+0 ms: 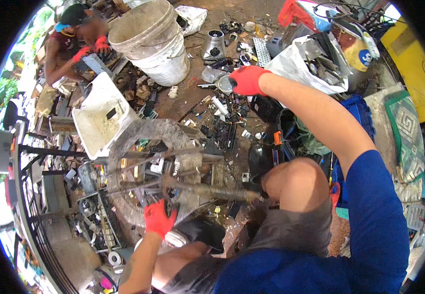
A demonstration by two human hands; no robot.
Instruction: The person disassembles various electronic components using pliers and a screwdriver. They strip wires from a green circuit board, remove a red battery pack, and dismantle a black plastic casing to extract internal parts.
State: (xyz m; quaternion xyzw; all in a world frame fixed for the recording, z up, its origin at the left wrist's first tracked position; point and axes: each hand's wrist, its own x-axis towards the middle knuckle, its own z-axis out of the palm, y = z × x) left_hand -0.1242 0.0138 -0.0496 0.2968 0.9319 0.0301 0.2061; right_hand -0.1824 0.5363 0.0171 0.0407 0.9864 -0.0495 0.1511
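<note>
Fingers gloved red: left hand (160, 218) half-open, thumb parted, nothing visibly held, beside one grey ring (179, 134); right hand (249, 81) curled, grip unclear, one round disc (224, 85) just left of its fingertips.

The brown dirt floor (217, 11) carries stacked whitish buckets (162, 66), a silvery tapered vessel (214, 48) and scattered small scrap (228, 134).
</note>
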